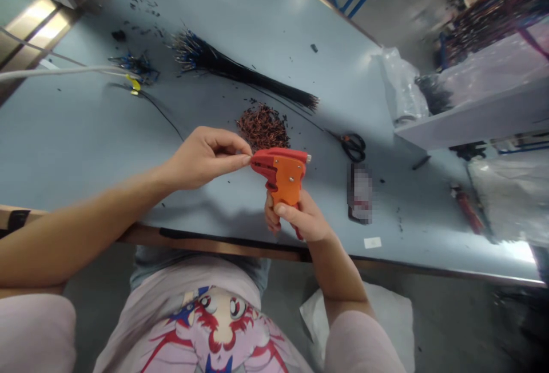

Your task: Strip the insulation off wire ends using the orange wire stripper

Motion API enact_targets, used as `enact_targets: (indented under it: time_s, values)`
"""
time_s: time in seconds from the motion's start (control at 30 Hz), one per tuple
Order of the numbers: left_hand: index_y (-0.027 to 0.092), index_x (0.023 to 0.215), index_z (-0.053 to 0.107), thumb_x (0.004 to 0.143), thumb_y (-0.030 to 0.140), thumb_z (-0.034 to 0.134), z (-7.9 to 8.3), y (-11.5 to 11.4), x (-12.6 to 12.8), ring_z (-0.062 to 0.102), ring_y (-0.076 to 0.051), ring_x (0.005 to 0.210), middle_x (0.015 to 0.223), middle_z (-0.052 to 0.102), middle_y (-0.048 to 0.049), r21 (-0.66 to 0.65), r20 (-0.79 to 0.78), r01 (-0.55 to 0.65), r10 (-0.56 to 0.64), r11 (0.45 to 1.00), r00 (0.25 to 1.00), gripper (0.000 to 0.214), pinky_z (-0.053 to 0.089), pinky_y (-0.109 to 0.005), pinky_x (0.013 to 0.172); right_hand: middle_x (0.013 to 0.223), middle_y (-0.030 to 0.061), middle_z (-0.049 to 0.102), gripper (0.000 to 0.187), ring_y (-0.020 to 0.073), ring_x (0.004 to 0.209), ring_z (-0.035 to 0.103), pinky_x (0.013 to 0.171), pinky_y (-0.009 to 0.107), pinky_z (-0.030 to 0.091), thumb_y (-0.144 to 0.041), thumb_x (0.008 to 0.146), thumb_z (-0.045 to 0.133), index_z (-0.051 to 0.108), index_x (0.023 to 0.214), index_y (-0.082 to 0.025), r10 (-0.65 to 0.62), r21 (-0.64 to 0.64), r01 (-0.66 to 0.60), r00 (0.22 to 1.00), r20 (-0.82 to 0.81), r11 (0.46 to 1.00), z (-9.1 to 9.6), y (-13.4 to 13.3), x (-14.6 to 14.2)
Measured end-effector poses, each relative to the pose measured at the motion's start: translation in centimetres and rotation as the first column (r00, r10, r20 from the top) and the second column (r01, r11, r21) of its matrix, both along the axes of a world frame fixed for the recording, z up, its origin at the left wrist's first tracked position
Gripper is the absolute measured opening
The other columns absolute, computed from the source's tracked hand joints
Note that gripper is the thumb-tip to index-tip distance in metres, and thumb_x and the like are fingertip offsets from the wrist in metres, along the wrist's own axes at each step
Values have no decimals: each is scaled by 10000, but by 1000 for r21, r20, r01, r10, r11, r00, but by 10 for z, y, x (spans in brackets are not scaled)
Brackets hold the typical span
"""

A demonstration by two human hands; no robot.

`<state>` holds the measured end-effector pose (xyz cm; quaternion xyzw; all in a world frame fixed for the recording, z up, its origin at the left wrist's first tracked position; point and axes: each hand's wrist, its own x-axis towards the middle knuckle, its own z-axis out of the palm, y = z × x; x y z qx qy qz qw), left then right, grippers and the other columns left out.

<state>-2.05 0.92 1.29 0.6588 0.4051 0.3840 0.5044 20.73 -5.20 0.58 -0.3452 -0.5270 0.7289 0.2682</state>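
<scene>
My right hand (295, 215) is wrapped round the handles of a red and orange wire stripper (288, 181), whose nose points left. At that nose, my left hand (214, 155) pinches with thumb and forefinger. A thin black wire (160, 112) runs from a yellow tag (134, 84) to behind my left hand, so it seems to be what the fingers hold; its tip is hidden at the stripper's jaws. Just beyond the tool lies a pile of small copper and black wire scraps (263, 126).
A long bundle of black wires (249, 72) lies across the blue-grey table (206, 210). Black-handled scissors (352, 145) and a blurred-out phone-like object (361, 193) are to the right. Blue-tipped wire ends (139, 67) sit at left, near a white cable (64, 72). Plastic bags (401, 87) stand at right.
</scene>
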Motion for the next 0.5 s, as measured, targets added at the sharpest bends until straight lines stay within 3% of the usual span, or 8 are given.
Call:
enact_targets:
  time_s: [0.17, 0.33, 0.4, 0.5]
  values:
    - [140, 707, 659, 736, 286, 615, -2, 3, -1, 472, -69, 550, 609, 584, 10, -72, 11, 49, -49, 996, 999, 155, 368, -175, 508, 691, 28, 586, 320, 142, 574, 563, 552, 301, 492, -445, 847, 602, 555, 894, -132, 14, -33, -14, 1000, 4, 999, 0, 5, 4]
    - [143, 668, 628, 716, 255, 598, -2, 5, 0, 446, -68, 550, 588, 542, 22, -182, 76, 116, -103, 976, 992, 126, 351, -184, 519, 719, 37, 595, 307, 156, 599, 593, 556, 306, 503, -423, 852, 604, 562, 927, -128, 11, -70, -13, 1000, -19, 997, -2, 4, 5]
    - [150, 650, 605, 706, 243, 589, -3, 5, 1, 364, -55, 483, 517, 458, 43, -276, 129, 153, -122, 949, 984, 110, 282, -184, 465, 726, 44, 604, 295, 160, 605, 601, 559, 307, 502, -409, 858, 601, 566, 927, -124, 16, -67, -17, 1000, -21, 998, -3, 4, 5]
    - [162, 602, 535, 684, 227, 571, -8, 6, 3, 219, -44, 412, 454, 318, 68, -448, 291, 259, -134, 856, 947, 111, 160, -197, 411, 729, 48, 609, 288, 162, 607, 606, 568, 310, 505, -406, 861, 598, 570, 916, -124, 20, -56, -20, 1000, -10, 998, -3, 4, 6]
